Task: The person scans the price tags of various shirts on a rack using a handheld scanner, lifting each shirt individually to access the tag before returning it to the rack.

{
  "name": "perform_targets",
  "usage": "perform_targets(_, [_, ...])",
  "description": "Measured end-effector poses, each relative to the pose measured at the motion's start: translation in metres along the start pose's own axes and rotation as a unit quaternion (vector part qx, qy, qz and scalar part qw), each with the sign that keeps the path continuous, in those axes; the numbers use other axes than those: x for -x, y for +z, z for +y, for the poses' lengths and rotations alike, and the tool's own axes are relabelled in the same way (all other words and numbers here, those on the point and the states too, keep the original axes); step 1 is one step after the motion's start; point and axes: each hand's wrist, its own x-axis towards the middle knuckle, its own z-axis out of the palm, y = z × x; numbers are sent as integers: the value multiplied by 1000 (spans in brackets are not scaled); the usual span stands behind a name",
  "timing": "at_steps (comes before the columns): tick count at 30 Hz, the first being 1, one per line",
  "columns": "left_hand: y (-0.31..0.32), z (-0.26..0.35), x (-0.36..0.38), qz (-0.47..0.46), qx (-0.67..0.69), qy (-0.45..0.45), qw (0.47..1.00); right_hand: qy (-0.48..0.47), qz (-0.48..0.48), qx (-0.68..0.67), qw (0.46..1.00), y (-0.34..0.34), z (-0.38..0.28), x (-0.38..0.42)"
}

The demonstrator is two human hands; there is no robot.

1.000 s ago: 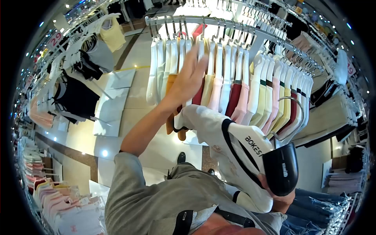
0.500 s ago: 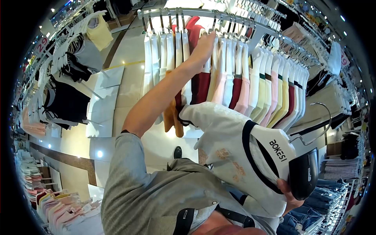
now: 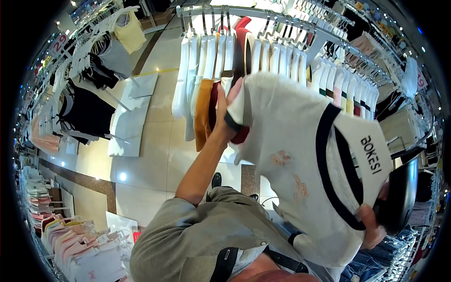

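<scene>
A white T-shirt [image 3: 277, 122] with a navy collar, navy cuffs and faint orange prints hangs tilted in front of me. It is on a white hanger [image 3: 366, 145] lettered BOKESI. My left hand [image 3: 229, 101] is closed at the shirt's far sleeve, with the dark cuff against my wrist and the fingers partly covered by cloth. My right hand [image 3: 373, 228] grips the hanger's shoulder near the collar, thumb in front. A black rounded handheld device [image 3: 401, 197], possibly a garment steamer, sits against this hand; the grip on it is partly hidden.
Ahead, a metal rail [image 3: 253, 12] carries many tops on white hangers [image 3: 206, 61]. Black garments [image 3: 87, 108] hang at the left. Folded pink and white clothes [image 3: 77, 244] are lower left, jeans [image 3: 390, 254] lower right. White low panels [image 3: 129, 127] stand on the tiled floor [image 3: 159, 145].
My left hand has left the hangers on the rail and come down to the shirt's sleeve. The shirt, hanger and black device have shifted right, and the shirt is more spread out.
</scene>
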Motion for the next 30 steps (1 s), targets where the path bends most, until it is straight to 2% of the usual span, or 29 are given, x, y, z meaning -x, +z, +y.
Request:
perform_targets(2, [-7, -6, 10, 21, 112, 1, 994, -1, -3, -19, 1000, 18, -8, -6])
perform_targets(3, [-38, -22, 6, -10, 97, 7, 995, -3, -4, -26, 1000, 28, -11, -11])
perform_targets(5, [-32, -22, 14, -44, 141, 54, 988, -4, -9, -51, 999, 52, -19, -20])
perform_targets(6, [-31, -25, 14, -34, 135, 55, 989, -5, -15, -66, 998, 68, -26, -24])
perform_targets(7, [-26, -29, 13, 17, -29, 117, 993, 0, -21, -100, 995, 88, -34, -25])
perform_targets(8, [-27, -31, 10, 88, -89, 41, 991, -10, -44, -66, 997, 93, -29, -32])
perform_targets(10, [-29, -38, -2, 223, -166, -101, 955, -28, -99, -20, 994, 108, -22, -38])
perform_targets(12, [-28, -36, -12, 214, -89, -166, 958, -30, -170, 23, 985, 121, -13, -41])
perform_targets(13, [-26, -35, -16, 208, -51, -197, 957, -50, -128, 13, 990, 135, -9, -34])
perform_targets(14, [-25, -41, -20, 186, -6, -172, 967, -45, -150, 18, 988, 144, -9, -33])
perform_targets(15, [-50, -74, -39, 112, 82, -148, 979, -41, -171, 23, 984, 152, -9, -32])
perform_targets(16, [-56, -82, -49, 76, 118, -152, 978, -51, -185, 42, 980, 161, -4, -31])
perform_targets(18, [-56, -83, -53, 44, 125, -168, 977, -57, -215, 35, 974, 181, -3, -32])
perform_targets(19, [-56, -81, -53, 34, 123, -175, 976, -79, -242, 82, 964, 190, -6, -34])
perform_targets(21, [-60, -80, -48, 30, 104, -179, 978, -47, -256, 57, 964, 212, 1, -40])
perform_targets(30, [-78, -93, -13, 55, -32, -126, 990, -106, -183, 57, 976, 265, -14, -84])
